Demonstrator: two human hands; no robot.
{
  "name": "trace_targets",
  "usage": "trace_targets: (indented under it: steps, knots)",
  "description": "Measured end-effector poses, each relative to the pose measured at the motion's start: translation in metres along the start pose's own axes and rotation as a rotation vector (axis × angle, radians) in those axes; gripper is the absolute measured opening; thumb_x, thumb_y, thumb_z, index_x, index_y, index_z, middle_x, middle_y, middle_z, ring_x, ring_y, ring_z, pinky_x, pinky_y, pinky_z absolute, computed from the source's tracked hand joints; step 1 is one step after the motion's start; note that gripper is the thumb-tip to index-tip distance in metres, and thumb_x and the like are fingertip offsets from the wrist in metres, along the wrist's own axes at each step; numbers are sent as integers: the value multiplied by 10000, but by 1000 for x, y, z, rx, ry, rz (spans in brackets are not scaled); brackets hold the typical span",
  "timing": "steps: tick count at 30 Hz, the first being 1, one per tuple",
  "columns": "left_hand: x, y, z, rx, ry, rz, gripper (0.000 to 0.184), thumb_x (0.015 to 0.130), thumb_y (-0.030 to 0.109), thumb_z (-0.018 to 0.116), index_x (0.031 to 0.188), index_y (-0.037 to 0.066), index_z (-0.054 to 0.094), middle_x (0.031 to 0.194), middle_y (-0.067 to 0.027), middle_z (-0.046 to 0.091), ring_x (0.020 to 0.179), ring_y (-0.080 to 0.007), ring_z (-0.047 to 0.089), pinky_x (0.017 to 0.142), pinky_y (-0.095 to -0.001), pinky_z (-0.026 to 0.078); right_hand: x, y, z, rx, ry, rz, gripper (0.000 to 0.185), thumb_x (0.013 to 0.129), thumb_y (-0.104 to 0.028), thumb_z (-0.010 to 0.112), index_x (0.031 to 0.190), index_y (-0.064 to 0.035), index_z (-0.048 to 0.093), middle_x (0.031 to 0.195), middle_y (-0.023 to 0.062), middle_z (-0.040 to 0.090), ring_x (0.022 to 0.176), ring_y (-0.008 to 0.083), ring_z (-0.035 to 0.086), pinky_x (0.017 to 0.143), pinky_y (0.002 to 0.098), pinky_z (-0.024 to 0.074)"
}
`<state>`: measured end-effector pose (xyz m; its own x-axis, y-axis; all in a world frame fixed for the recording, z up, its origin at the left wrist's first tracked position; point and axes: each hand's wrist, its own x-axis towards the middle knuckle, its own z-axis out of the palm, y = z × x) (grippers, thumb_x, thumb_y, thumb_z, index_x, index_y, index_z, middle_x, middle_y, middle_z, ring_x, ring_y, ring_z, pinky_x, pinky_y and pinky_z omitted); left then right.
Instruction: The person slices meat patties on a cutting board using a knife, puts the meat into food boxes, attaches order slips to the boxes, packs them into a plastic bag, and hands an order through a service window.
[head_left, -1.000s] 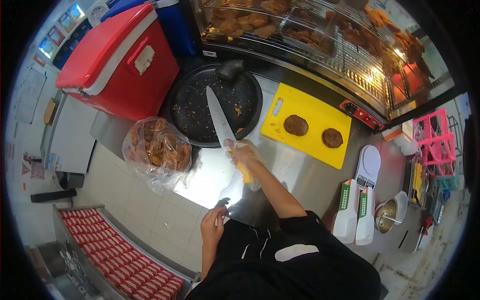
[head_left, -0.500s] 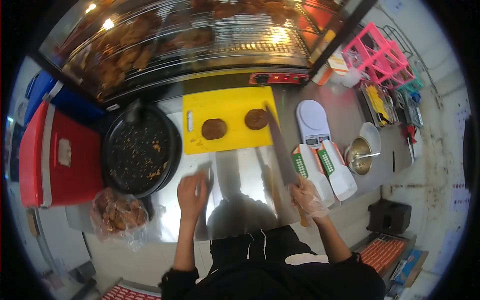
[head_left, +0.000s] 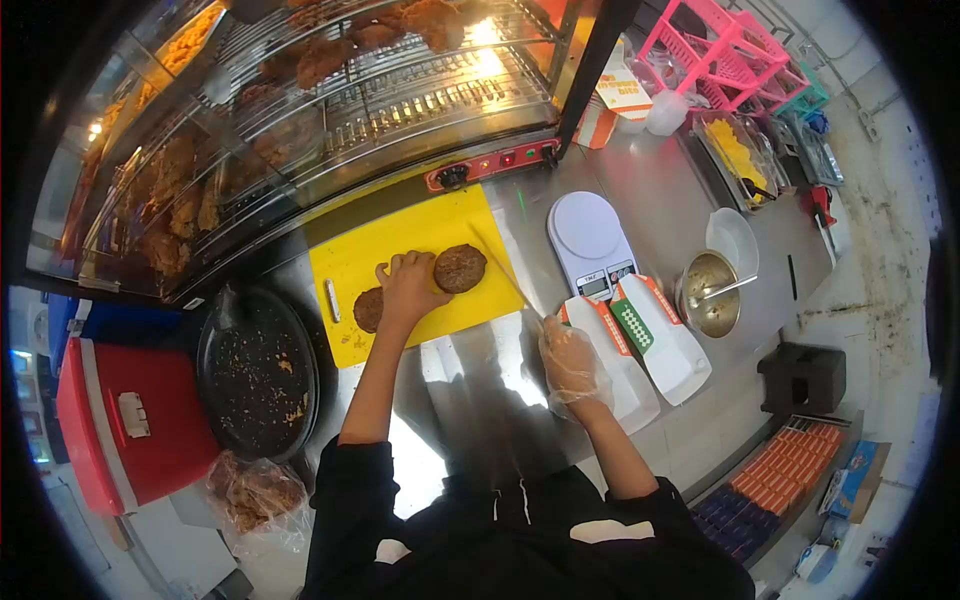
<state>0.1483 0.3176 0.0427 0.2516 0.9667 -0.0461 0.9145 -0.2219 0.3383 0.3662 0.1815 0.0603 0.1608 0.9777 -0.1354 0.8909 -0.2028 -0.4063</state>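
Two round brown meat patties lie on a yellow cutting board. The right patty shows fully, while the left patty is partly covered by my left hand. That bare hand is spread over the board between them, its fingertips close to the right patty; contact is not certain. My right hand, in a clear plastic glove, grips a long knife. Its blade appears nearly edge-on, slanting up past the right patty's right side.
Beyond the board stands a heated display case with fried food. A white scale, paper trays and a metal bowl sit at right. At left are a black pan, a red cooler and a bag of meat.
My left hand has moved forward from the steel counter onto the board between the patties. The knife blade has turned edge-on and tilted leftward. The camera view has rotated.
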Motion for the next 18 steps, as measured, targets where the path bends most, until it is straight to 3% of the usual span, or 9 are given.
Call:
trace_targets:
  steps: [2,5,7,8,14,16,18]
  knots:
    - [0,-4,2,-27,10,17,646,494,311,773,1076,112,573,1059,-74,547,1047,-250,461,917,-510,247,0,2,0,-12,39,-13,159,845,-214,474,896,-64,483,647,177,554,645,362,560,566,478,421]
    - [-1,-7,4,-61,47,52,634,490,315,770,1060,109,580,1042,-78,555,1033,-257,471,912,-513,247,4,-1,-5,333,37,-16,164,851,-228,466,903,-75,494,648,173,560,646,360,567,564,478,430]
    - [-3,-7,4,-69,64,79,627,492,321,767,1052,105,583,1032,-80,559,1027,-260,474,907,-512,249,7,2,-6,26,-39,-8,244,866,-227,452,1039,-81,542,678,186,584,620,352,571,544,464,429]
    - [-3,-5,3,-51,44,64,625,493,330,764,1047,103,584,1025,-80,562,1024,-261,475,911,-511,245,6,2,-7,28,-36,-6,244,866,-227,452,1039,-81,542,678,186,584,620,352,571,544,464,429]
    - [-30,8,14,-8,100,-20,625,493,360,762,1028,90,585,1005,-94,566,1017,-267,475,937,-514,218,-1,-4,-20,60,-61,-111,214,856,-220,480,1010,-89,550,666,188,580,619,361,569,547,472,425]
    - [-41,12,16,-28,147,-54,635,486,372,773,1021,84,590,1028,-98,553,1043,-272,453,945,-522,209,-6,-2,-21,125,-77,-108,166,839,-218,492,889,-60,482,669,196,559,655,386,556,603,485,421]
    - [-53,10,13,-1,193,-81,602,497,362,775,1002,83,601,1054,-93,540,1061,-270,438,950,-525,203,-8,1,-17,100,-74,-89,157,830,-201,504,888,-57,481,673,195,561,663,383,557,605,485,420]
